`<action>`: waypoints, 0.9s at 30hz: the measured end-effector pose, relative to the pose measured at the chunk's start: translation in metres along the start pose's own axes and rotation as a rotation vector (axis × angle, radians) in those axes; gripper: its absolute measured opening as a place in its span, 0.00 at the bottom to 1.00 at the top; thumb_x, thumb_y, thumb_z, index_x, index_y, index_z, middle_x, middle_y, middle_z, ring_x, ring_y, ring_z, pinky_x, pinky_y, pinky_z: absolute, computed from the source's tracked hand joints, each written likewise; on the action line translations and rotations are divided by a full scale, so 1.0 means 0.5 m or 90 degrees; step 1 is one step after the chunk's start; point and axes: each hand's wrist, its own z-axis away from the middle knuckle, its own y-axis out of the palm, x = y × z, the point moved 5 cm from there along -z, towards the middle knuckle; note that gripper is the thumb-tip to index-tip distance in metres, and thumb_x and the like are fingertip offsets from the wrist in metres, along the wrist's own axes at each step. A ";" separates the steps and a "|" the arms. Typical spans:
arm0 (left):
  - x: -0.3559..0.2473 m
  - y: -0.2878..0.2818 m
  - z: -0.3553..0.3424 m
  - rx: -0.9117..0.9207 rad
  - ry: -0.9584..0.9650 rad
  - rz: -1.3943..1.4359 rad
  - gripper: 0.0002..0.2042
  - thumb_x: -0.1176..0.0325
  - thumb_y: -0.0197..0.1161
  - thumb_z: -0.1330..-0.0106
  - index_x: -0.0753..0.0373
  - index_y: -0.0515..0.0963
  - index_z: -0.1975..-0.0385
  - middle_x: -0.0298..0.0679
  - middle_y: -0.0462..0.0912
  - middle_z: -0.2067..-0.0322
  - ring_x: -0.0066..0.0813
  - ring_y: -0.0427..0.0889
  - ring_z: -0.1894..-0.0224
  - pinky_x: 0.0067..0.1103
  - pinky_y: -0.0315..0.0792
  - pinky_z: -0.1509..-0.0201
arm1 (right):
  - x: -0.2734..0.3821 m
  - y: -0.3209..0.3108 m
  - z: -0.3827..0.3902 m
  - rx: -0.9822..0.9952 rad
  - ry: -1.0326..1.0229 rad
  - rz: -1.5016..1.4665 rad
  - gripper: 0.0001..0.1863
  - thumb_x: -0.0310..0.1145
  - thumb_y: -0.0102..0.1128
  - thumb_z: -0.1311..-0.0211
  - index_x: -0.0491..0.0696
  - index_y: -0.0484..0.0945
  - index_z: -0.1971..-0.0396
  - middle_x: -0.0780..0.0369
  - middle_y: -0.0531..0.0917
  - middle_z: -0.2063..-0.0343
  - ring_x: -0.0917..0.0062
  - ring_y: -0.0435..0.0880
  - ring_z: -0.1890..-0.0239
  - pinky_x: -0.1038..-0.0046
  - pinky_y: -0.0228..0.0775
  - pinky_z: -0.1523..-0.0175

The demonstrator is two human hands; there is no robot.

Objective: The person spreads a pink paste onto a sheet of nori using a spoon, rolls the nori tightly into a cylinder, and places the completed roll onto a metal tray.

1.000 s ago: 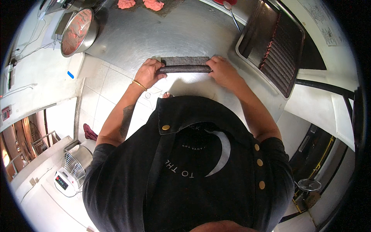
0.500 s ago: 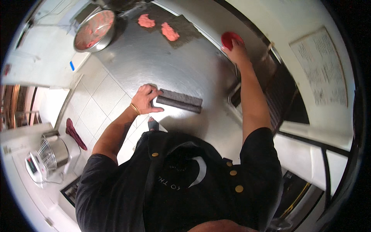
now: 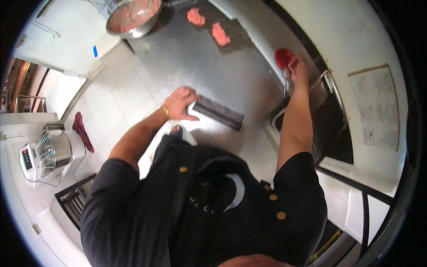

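A long dark seaweed-like sheet (image 3: 218,113), folded or rolled along its near side, lies slantwise on the steel table (image 3: 191,58). My left hand (image 3: 180,103) rests at its left end; the fingertips touch the far corner while the thumb stays spread apart nearer to me. To the far right, my right hand (image 3: 299,70) is at the rim of a small red bowl (image 3: 283,58). Its fingers are bent and pressed together; whatever they may pinch is too small to make out.
Two pink lumps of paste (image 3: 221,34) lie on a dark sheet (image 3: 238,41) at the back. A steel bowl (image 3: 142,30) smeared with pink paste stands far left. Right of the table is a metal-framed rack (image 3: 331,111); a mixer (image 3: 53,153) stands at left.
My right hand has drawn back from inside the red bowl to its near right rim. My left hand stays at the dark sheet's end. The whole view has shifted.
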 end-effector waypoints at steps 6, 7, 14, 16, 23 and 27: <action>0.004 -0.010 -0.003 0.012 -0.020 0.074 0.44 0.35 0.78 0.54 0.59 0.79 0.40 0.45 0.77 0.51 0.49 0.75 0.44 0.40 0.68 0.36 | 0.010 0.185 0.400 0.196 -0.022 -0.288 0.08 0.34 0.60 0.26 0.48 0.81 0.65 0.66 0.83 0.70 0.76 0.82 0.68 0.71 0.77 0.57; 0.005 -0.009 -0.001 0.023 -0.015 0.079 0.44 0.36 0.78 0.54 0.59 0.80 0.40 0.45 0.77 0.50 0.49 0.75 0.44 0.40 0.68 0.36 | -0.014 0.225 0.467 0.154 -0.022 -0.138 0.08 0.35 0.61 0.29 0.48 0.82 0.65 0.66 0.83 0.71 0.74 0.82 0.69 0.70 0.76 0.57; 0.013 -0.027 -0.024 0.041 0.054 0.131 0.36 0.51 0.82 0.54 0.60 0.81 0.44 0.44 0.77 0.51 0.49 0.74 0.43 0.37 0.70 0.35 | -0.010 0.458 0.756 0.223 -0.292 0.374 0.25 0.48 0.66 0.33 0.39 0.82 0.51 0.48 0.82 0.50 0.54 0.81 0.45 0.56 0.72 0.36; 0.023 -0.017 -0.018 0.016 0.064 0.157 0.35 0.53 0.82 0.55 0.61 0.81 0.44 0.44 0.77 0.51 0.49 0.75 0.43 0.37 0.71 0.35 | -0.013 0.486 0.769 0.223 -0.329 0.462 0.29 0.51 0.66 0.34 0.38 0.82 0.50 0.48 0.81 0.47 0.52 0.79 0.42 0.53 0.69 0.34; 0.032 -0.007 -0.008 -0.021 0.085 0.139 0.34 0.53 0.83 0.53 0.62 0.81 0.47 0.44 0.78 0.51 0.49 0.77 0.44 0.38 0.73 0.36 | -0.016 0.482 0.773 0.214 -0.315 0.573 0.33 0.57 0.62 0.32 0.39 0.82 0.47 0.48 0.81 0.45 0.50 0.76 0.39 0.51 0.65 0.31; 0.025 -0.011 -0.011 -0.015 0.081 0.126 0.34 0.50 0.82 0.51 0.63 0.81 0.47 0.45 0.78 0.51 0.48 0.77 0.44 0.38 0.72 0.36 | -0.051 0.375 0.782 0.125 -0.287 0.597 0.34 0.58 0.62 0.32 0.39 0.82 0.47 0.48 0.81 0.44 0.50 0.76 0.38 0.52 0.64 0.30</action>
